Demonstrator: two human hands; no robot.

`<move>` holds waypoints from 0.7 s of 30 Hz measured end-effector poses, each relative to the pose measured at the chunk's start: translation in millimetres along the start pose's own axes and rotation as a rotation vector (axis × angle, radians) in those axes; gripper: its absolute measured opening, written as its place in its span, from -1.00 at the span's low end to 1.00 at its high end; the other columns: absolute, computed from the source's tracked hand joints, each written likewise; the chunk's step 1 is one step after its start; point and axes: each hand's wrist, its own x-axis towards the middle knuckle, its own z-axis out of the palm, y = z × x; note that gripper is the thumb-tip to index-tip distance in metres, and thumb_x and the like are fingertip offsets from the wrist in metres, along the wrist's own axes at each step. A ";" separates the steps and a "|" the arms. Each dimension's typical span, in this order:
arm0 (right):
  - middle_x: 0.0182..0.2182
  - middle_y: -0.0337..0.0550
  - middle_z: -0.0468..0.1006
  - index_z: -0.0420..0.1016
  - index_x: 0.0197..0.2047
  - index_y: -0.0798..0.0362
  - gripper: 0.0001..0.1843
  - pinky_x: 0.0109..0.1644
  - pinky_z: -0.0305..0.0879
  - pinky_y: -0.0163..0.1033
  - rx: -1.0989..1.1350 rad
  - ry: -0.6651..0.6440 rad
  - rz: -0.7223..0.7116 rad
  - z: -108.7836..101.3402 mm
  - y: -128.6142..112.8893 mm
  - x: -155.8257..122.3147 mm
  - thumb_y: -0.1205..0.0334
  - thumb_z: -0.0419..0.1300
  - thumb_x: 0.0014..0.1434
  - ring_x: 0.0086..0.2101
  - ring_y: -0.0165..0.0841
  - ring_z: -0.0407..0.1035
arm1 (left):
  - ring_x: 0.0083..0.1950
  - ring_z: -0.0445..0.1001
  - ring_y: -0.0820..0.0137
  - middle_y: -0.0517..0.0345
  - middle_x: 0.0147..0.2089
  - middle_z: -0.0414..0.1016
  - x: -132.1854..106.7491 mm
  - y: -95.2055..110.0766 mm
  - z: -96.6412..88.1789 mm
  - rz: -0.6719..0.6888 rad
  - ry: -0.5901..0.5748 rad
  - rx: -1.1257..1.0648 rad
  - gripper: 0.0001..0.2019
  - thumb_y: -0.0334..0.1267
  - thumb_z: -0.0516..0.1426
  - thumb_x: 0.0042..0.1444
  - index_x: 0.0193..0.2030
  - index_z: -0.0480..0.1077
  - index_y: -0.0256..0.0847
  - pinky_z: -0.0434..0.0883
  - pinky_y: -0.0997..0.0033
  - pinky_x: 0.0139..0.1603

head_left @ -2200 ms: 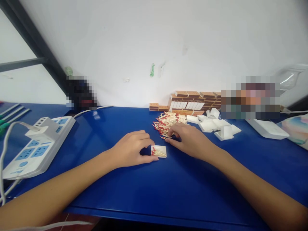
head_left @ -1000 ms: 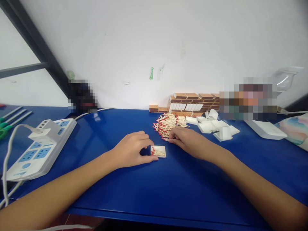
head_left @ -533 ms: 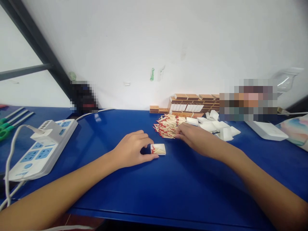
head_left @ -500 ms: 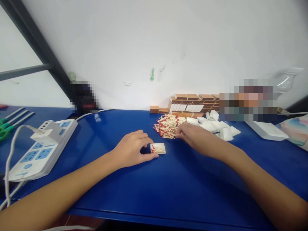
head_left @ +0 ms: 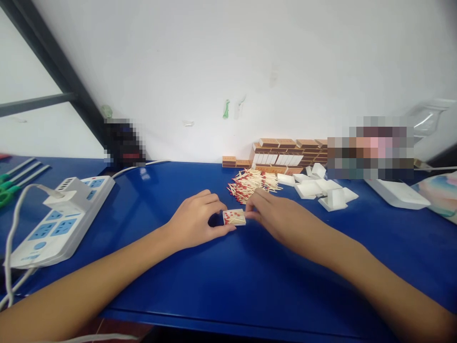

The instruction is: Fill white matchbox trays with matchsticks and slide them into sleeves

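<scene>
My left hand [head_left: 200, 216] curls its thumb and fingers about the left end of a small white matchbox tray [head_left: 243, 222], steadying it on the blue table. Red-headed matches lie inside the tray, heads mostly to the left. At the tray's right end, my right hand [head_left: 266, 209] is closed in a pinch on matches [head_left: 233, 213] whose heads reach over the tray; its fingertips partly hide them. Just behind, a loose heap of matches [head_left: 246, 183] spreads on the table, partly covered by my right hand.
Several white empty trays [head_left: 309, 189] lie scattered right of the heap. Stacked brown matchboxes [head_left: 278, 157] stand against the wall. A white power strip [head_left: 64, 238] with a plugged-in cable sits at the left, near green-handled scissors [head_left: 9, 193]. A white box [head_left: 398, 194] lies far right.
My right hand has moved left and toward me, from the match heap to the tray's right end, bringing matches. More red heads show over the tray. My left hand stays in place.
</scene>
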 end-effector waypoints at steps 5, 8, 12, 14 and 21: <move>-0.19 -0.03 0.52 0.39 -0.15 0.08 -0.84 -0.43 0.10 -0.21 -0.152 -0.069 -0.034 13.2 -11.3 2.7 0.35 0.01 0.47 -0.39 -0.32 0.42 | -0.23 0.43 0.32 0.08 -0.25 0.54 -0.2 3.2 1.0 0.045 -0.002 -0.018 -0.66 0.04 0.28 0.25 -0.15 0.56 -0.24 0.41 0.29 -0.17; -0.19 0.01 0.52 0.39 -0.15 0.09 -0.77 -0.45 0.05 -0.20 -0.245 -0.045 -0.086 23.0 -11.5 4.6 0.29 -0.05 0.51 -0.38 -0.30 0.42 | -0.20 0.44 0.30 0.06 -0.24 0.55 -1.0 3.0 2.4 0.074 -0.025 -0.023 -0.65 0.05 0.26 0.26 -0.15 0.55 -0.24 0.42 0.28 -0.15; -0.20 -0.06 0.53 0.40 -0.07 0.08 -0.85 -0.44 0.07 -0.21 -0.234 -0.008 -0.086 25.2 -8.7 5.1 0.26 0.03 0.49 -0.39 -0.33 0.41 | -0.21 0.43 0.30 0.06 -0.24 0.53 -1.4 1.8 3.0 0.084 -0.032 -0.017 -0.65 0.06 0.26 0.26 -0.16 0.55 -0.24 0.40 0.29 -0.16; -0.18 -0.07 0.54 0.41 -0.06 0.07 -0.88 -0.39 0.14 -0.21 -0.175 -0.017 -0.060 17.3 -5.5 4.5 0.23 0.09 0.47 -0.35 -0.30 0.44 | -0.22 0.42 0.31 0.08 -0.25 0.53 -1.3 1.3 2.5 0.074 -0.034 -0.016 -0.65 0.06 0.26 0.26 -0.14 0.56 -0.24 0.40 0.29 -0.17; -0.22 -0.11 0.56 0.39 -0.20 0.01 -0.86 -0.26 0.24 -0.21 0.038 -0.141 -0.008 -3.4 3.0 1.7 0.26 0.08 0.45 -0.28 -0.27 0.46 | -0.23 0.42 0.31 0.10 -0.29 0.51 -2.0 -0.1 0.5 0.056 -0.068 -0.015 -0.62 0.10 0.26 0.25 -0.10 0.57 -0.22 0.38 0.30 -0.19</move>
